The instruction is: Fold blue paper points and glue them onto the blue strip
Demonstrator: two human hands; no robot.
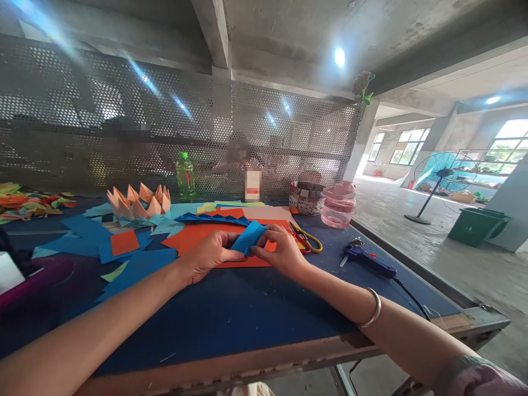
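Fingers of both hands: together, clamped on one folded blue paper strip; left hand at its left end, right hand at its right end. Strip held over an orange paper sheet on a navy work table. Beside right hand: yellow-handled scissors; farther right, a blue hot glue gun. Left of hands: folded paper lotus, on scattered blue paper scraps. Behind: green plastic bottle, pink plastic jar.
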